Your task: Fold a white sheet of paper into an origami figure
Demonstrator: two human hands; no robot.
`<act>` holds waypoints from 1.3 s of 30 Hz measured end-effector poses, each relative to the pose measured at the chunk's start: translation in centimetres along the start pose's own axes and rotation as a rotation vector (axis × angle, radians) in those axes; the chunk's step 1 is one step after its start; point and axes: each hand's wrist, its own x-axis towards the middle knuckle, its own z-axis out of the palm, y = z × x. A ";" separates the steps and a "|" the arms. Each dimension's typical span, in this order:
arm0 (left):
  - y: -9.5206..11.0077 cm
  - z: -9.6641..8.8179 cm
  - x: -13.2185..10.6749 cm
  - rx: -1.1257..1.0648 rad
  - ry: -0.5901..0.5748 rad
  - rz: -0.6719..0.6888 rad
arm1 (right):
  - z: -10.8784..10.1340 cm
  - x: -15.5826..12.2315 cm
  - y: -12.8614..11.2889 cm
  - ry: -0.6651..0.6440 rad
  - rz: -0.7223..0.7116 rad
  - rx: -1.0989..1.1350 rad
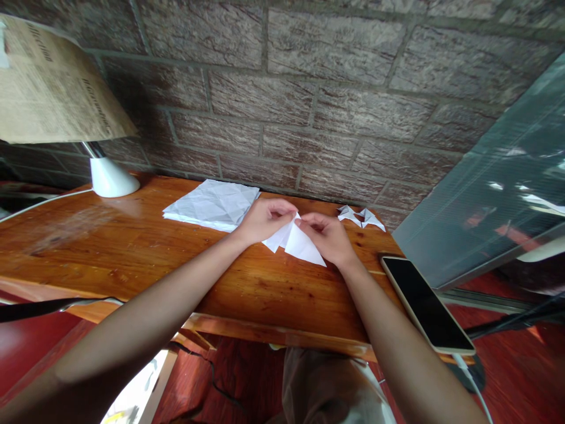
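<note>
A partly folded piece of white paper (304,246) is held just above the wooden table, its pointed flaps hanging down toward the tabletop. My left hand (266,221) pinches its upper tip between thumb and fingers. On the other side of that tip, my right hand (327,235) pinches the paper too, and the thumbs nearly meet. Behind my left hand lies a stack of creased white paper sheets (210,200). To the right of my right hand, two small folded paper pieces (362,218) stand near the table's back edge.
The narrow wooden table (132,247) runs along a brick wall (286,94). A lamp (112,176) with a newsprint shade stands at the left. A phone (428,303) with a white charging cable (470,377) lies at the right edge, near a glass panel (489,176).
</note>
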 end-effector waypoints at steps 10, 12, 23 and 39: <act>0.1 -0.1 -0.2 0.029 -0.039 0.032 | 0.0 0.1 0.1 0.023 -0.016 -0.007; 0.1 -0.1 -0.1 0.016 -0.045 0.031 | 0.0 0.1 0.1 0.024 -0.014 0.004; 0.5 -0.4 0.1 -0.055 -0.083 -0.013 | -0.1 0.0 -0.4 -0.014 -0.005 0.021; 0.9 -0.9 0.0 -0.069 -0.129 -0.074 | 0.0 0.0 -0.8 -0.039 -0.031 0.040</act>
